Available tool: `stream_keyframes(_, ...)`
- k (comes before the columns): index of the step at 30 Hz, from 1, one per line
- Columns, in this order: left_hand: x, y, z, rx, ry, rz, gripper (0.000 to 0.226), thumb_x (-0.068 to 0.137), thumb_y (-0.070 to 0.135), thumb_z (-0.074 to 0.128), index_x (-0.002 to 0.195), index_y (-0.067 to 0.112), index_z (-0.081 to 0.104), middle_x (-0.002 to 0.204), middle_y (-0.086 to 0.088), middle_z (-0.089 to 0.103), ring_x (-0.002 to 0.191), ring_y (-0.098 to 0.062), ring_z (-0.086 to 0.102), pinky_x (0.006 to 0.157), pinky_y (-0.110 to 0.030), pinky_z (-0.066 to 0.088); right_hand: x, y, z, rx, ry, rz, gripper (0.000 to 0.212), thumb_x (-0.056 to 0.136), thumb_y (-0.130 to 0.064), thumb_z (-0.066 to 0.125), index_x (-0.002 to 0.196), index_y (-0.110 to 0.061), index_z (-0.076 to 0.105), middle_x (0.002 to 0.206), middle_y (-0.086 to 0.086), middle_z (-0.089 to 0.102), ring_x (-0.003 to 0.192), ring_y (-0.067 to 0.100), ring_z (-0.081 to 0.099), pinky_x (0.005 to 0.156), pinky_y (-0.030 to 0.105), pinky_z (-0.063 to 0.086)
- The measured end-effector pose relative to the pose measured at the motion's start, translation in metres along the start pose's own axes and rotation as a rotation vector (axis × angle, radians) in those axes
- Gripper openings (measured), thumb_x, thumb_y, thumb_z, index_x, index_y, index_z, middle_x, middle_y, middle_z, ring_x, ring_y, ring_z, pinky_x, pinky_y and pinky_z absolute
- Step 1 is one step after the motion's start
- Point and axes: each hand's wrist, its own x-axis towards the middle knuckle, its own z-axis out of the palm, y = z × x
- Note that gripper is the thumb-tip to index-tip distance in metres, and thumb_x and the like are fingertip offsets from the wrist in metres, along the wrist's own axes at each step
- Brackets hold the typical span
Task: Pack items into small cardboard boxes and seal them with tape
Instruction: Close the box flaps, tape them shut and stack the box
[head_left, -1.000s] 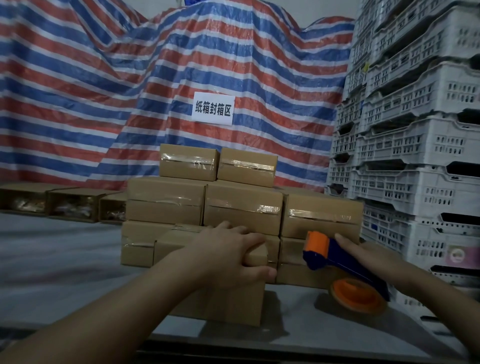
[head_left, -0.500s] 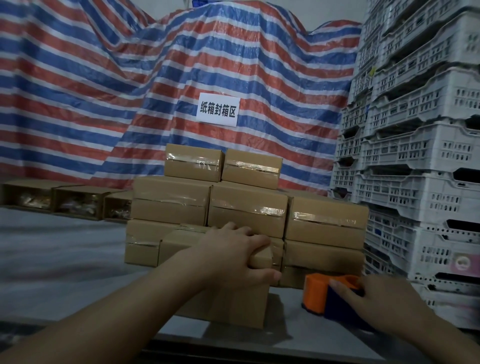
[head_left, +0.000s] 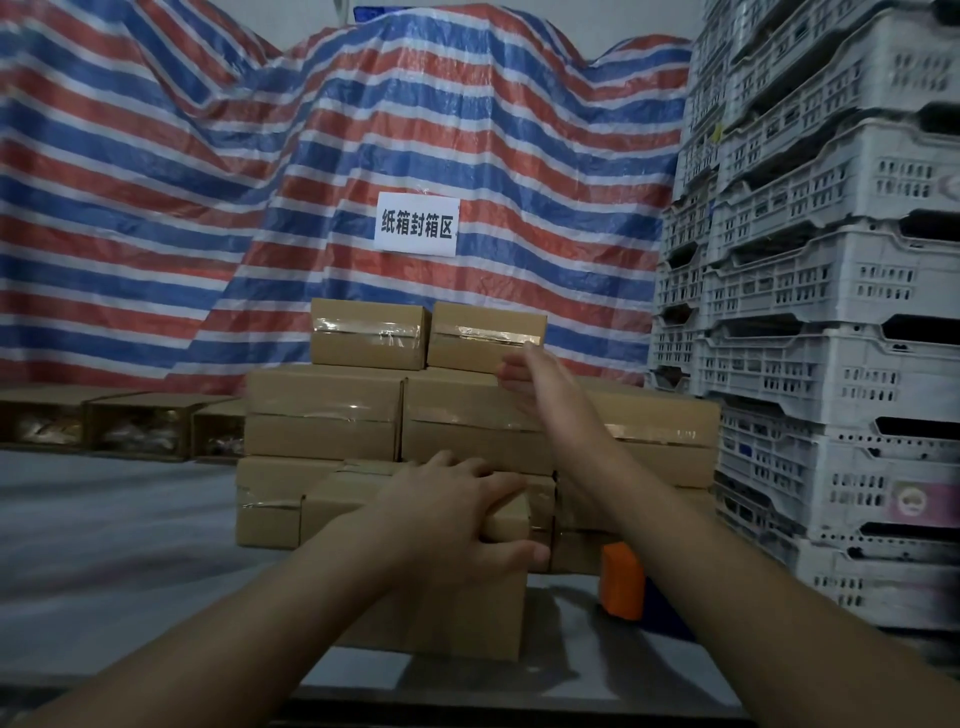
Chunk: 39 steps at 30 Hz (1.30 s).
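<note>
The right hand (head_left: 524, 376) has left the tape dispenser (head_left: 621, 579) on the desk (head_left: 130, 545) and risen, fingers loose, toward the far stack. The left hand (head_left: 452, 514) grips the near box (head_left: 467, 613). Sealing looks done; stacking likely follows.

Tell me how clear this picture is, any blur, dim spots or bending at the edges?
Head view: dim and soft overall; the raised right hand is smeared by motion blur, the left hand on the front box is sharper; the crates bow from the wide lens; the corners darken; the white sign stays readable.
</note>
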Motion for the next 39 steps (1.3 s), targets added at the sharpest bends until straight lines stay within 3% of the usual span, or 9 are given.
stream_keyframes(11,0.002,-0.003,0.008,-0.001,0.063,-0.063,0.100,0.070,0.087,0.049,0.142,0.018,0.036,0.139,-0.001,0.050,0.121,-0.020,0.047,0.099,-0.037,0.042,-0.048,0.045,0.020,0.297,0.057,0.044,0.042,0.106,-0.049,0.018,0.129,-0.040,0.052,0.140,-0.013,0.055,0.133,0.005,0.043,0.105,0.031,0.026)
stream_keyframes(14,-0.001,-0.004,0.000,-0.313,0.077,0.011,0.091,0.074,0.072,0.064,0.147,0.029,0.031,0.145,0.009,0.045,0.129,-0.010,0.045,0.107,-0.037,0.042,-0.056,0.049,0.017,0.308,0.027,0.118,0.041,0.104,-0.052,0.021,0.128,-0.040,0.053,0.138,-0.012,0.055,0.130,0.008,0.047,0.094,0.026,0.036)
stream_keyframes(16,-0.008,-0.007,-0.011,-0.670,0.178,0.062,0.065,0.080,0.057,0.070,0.137,0.054,0.037,0.134,0.032,0.048,0.121,0.009,0.048,0.098,-0.021,0.048,-0.065,0.055,0.016,0.306,-0.039,0.194,0.047,0.099,-0.059,0.024,0.131,-0.041,0.053,0.133,-0.012,0.057,0.120,0.007,0.056,0.086,0.028,0.048)
stream_keyframes(20,-0.033,-0.034,-0.018,-0.760,0.498,-0.159,0.081,0.073,0.078,0.043,0.145,0.042,0.035,0.142,0.022,0.041,0.122,0.005,0.039,0.089,-0.019,0.039,-0.081,0.063,0.012,0.237,-0.065,0.339,0.058,0.078,-0.081,0.027,0.126,-0.055,0.046,0.143,-0.005,0.052,0.132,0.021,0.049,0.113,0.051,0.034)
stream_keyframes(23,-0.055,-0.062,0.000,-0.845,0.618,-0.349,0.086,0.072,0.077,0.040,0.146,0.033,0.038,0.147,0.009,0.044,0.124,-0.004,0.044,0.098,-0.031,0.045,-0.089,0.064,0.007,0.132,-0.049,0.311,0.082,0.078,-0.089,0.024,0.151,-0.051,0.025,0.163,-0.009,0.026,0.147,0.018,0.025,0.108,0.039,0.027)
stream_keyframes(26,-0.076,-0.078,0.026,-1.022,0.475,-0.447,0.085,0.075,0.071,0.047,0.150,0.036,0.030,0.148,0.008,0.041,0.124,-0.006,0.044,0.094,-0.026,0.044,-0.104,0.065,0.009,0.042,-0.141,0.266,0.084,0.068,-0.086,0.026,0.146,-0.061,0.006,0.164,-0.016,0.010,0.144,0.010,0.020,0.104,0.028,0.031)
stream_keyframes(31,-0.094,-0.074,0.057,-1.362,0.323,-0.390,0.065,0.065,0.057,0.069,0.126,0.048,0.049,0.111,0.018,0.070,0.095,0.002,0.067,0.067,-0.014,0.053,-0.117,0.066,0.014,0.014,-0.208,0.250,0.109,0.068,-0.068,0.062,0.150,-0.054,-0.009,0.149,-0.015,0.036,0.127,0.006,0.047,0.103,0.028,0.048)
stream_keyframes(35,-0.095,-0.064,0.063,-1.379,0.405,-0.388,0.056,0.069,0.055,0.066,0.122,0.050,0.050,0.108,0.020,0.069,0.095,0.005,0.066,0.070,-0.020,0.054,-0.120,0.060,0.010,-0.003,-0.232,0.219,0.114,0.073,-0.051,0.071,0.159,-0.039,-0.003,0.144,-0.013,0.047,0.130,0.008,0.049,0.113,0.038,0.043)
stream_keyframes(39,-0.088,-0.041,0.030,-1.289,0.573,-0.331,0.049,0.070,0.056,0.063,0.116,0.051,0.051,0.100,0.036,0.065,0.095,0.012,0.062,0.064,-0.012,0.050,-0.116,0.034,-0.014,0.025,-0.145,0.197,0.115,0.059,-0.063,0.075,0.156,-0.046,0.015,0.134,-0.018,0.053,0.113,-0.001,0.055,0.077,0.017,0.056)
